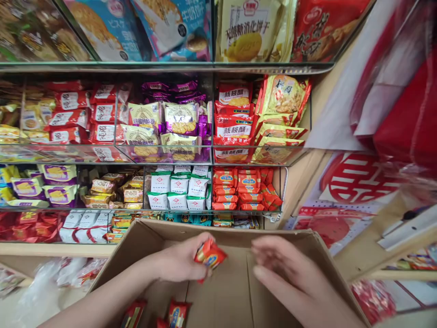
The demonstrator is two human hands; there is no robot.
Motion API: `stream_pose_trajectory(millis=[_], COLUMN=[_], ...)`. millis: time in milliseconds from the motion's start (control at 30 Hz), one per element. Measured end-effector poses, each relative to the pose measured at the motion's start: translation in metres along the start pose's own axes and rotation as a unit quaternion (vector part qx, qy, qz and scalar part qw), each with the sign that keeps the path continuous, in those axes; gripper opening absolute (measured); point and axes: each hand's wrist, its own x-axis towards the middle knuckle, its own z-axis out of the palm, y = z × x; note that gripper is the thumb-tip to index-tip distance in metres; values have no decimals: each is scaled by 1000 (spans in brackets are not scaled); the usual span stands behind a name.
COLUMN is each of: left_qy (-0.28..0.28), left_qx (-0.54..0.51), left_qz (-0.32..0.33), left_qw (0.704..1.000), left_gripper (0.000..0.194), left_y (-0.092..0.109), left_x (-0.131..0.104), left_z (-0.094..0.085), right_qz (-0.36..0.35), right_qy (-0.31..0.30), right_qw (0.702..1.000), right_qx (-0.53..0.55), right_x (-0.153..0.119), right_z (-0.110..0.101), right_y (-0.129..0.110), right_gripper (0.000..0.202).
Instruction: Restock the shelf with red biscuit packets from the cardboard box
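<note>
My left hand (182,261) is closed around a small red snack packet (210,255), held over the open cardboard box (225,282). To its right, my right hand (287,266) hovers above the box, slightly blurred. Its thumb and fingers are apart, and nothing shows between them. On the bottom of the box, near the front, lie a similar red packet (178,313) and another red packet (134,313), partly cut off by the picture's lower edge. Matching red packets (225,187) stand stacked in a shelf compartment beyond the box.
White-and-green packets (177,186) fill the compartment left of the red ones. Above are red walnut-biscuit packets (235,98) and yellow packets (285,95) behind a clear shelf lip (259,155). Red-and-white wrapped goods (406,100) hang at the right. A clear plastic bag (44,284) sits lower left.
</note>
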Motion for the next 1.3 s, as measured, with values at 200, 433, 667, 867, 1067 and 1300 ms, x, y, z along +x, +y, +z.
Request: stream_pose_trajectory(millis=[200,433,667,867,1067,1300], left_qy=[111,123,143,298,390,332], left_qx=[-119,-204,-165,139,428,603], left_qz=[104,93,109,164,248,162], left_qw=[981,967,970,930,777,707], left_gripper=[37,43,45,36,40,45], left_y=[20,12,-2,17,66,77], left_x=[33,27,26,24,59,101], left_z=[9,5,10,-8,-41,-56], right_qz=[94,135,92,22,27,-17], right_qy=[-107,-42,-50,22,10,8], right_qw=[979,961,986,1000,999,1000], right_qx=[143,237,128,-3,30,0], right_x=[49,46,44,45,47,46], right_z=[33,37,34,29,28,25], right_y=[22,32,32,33,42,37], right_gripper=[35,32,37,22,16,11])
